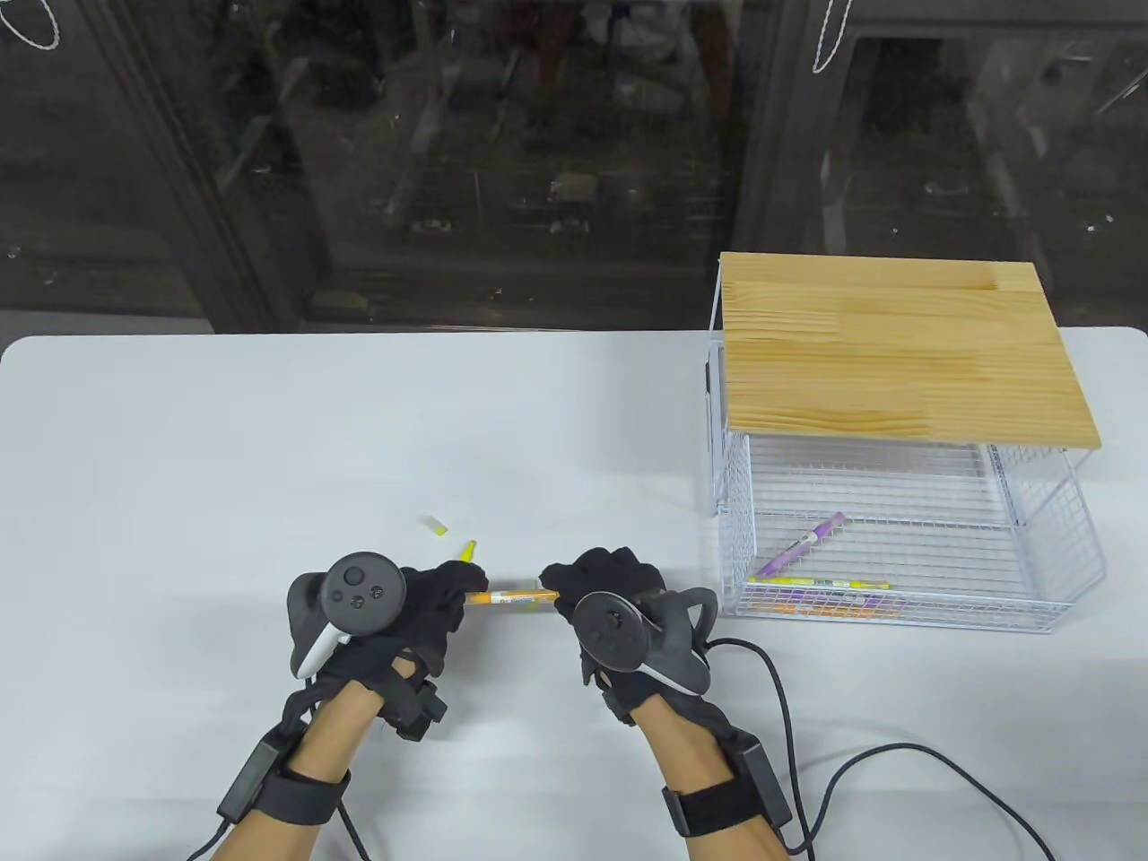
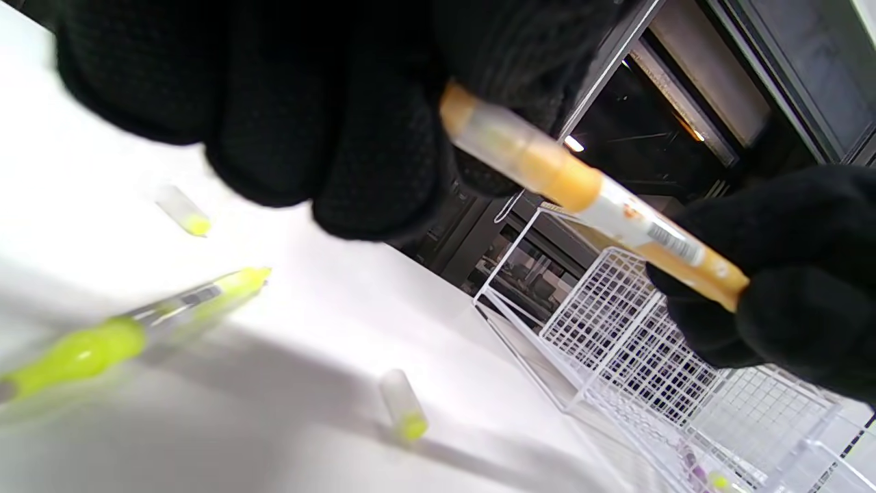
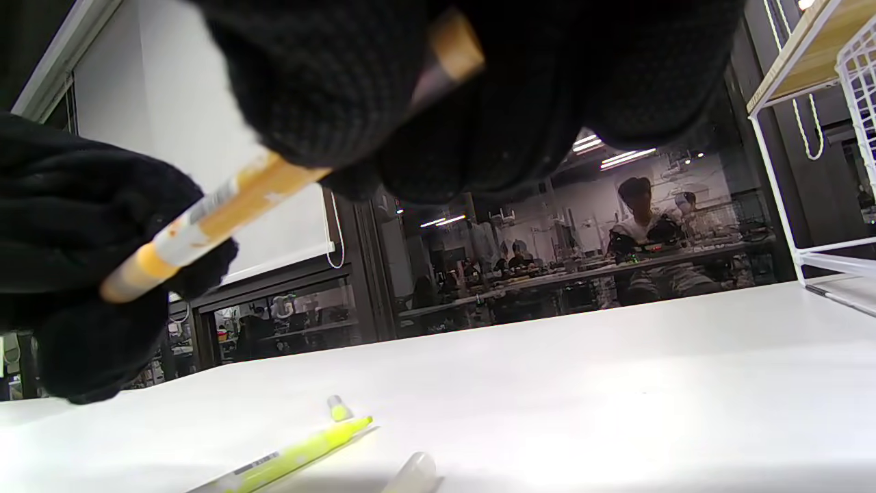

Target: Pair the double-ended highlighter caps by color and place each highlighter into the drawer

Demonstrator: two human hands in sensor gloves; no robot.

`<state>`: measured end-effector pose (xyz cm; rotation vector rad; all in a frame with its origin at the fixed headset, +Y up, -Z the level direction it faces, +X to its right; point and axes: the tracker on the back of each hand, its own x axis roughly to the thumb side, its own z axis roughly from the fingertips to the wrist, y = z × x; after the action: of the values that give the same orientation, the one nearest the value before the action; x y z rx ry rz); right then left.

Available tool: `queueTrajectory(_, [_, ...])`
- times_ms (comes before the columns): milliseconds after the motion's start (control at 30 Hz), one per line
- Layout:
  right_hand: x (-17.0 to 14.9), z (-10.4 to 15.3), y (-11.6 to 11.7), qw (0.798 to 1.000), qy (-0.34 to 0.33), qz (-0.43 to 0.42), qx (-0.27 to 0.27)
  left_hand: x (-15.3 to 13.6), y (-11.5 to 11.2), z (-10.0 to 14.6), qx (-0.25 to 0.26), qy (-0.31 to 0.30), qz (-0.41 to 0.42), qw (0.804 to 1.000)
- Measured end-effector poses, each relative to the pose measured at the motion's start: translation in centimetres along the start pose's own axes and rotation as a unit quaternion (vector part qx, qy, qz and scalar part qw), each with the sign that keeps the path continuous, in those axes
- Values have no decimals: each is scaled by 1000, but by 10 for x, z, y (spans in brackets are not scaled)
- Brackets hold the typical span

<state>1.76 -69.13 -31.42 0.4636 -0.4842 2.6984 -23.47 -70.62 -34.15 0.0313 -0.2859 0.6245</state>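
Grip: your left hand [image 1: 421, 601] and right hand [image 1: 601, 583] each pinch an end of the orange highlighter [image 1: 507, 595].
Hidden: its ends, inside your fingers.

Left hand [image 1: 421, 610] and right hand [image 1: 596, 583] hold one highlighter [image 1: 502, 596] between them, above the table [image 1: 179, 448]. Two loose caps [image 1: 437, 526] lie behind them. Drawer [image 1: 897, 574] stands right, holding highlighters.

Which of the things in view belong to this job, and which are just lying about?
Job:
orange highlighter, held by left hand and right hand
yellow highlighter
two loose yellow caps
wire drawer holding finished highlighters

Lying about:
wooden top
cable
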Motion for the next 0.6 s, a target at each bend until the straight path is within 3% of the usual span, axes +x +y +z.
queueTrajectory(133, [-6,-2,0,1000,0,-10,23,-2,1,0,-33,7,21,999])
queueTrajectory(333, [2,-2,7,998,-5,8,60,1,-3,0,-33,-1,28,999])
queueTrajectory(600, [22,0,13,997,-30,47,46,5,-8,0,-32,-13,30,999])
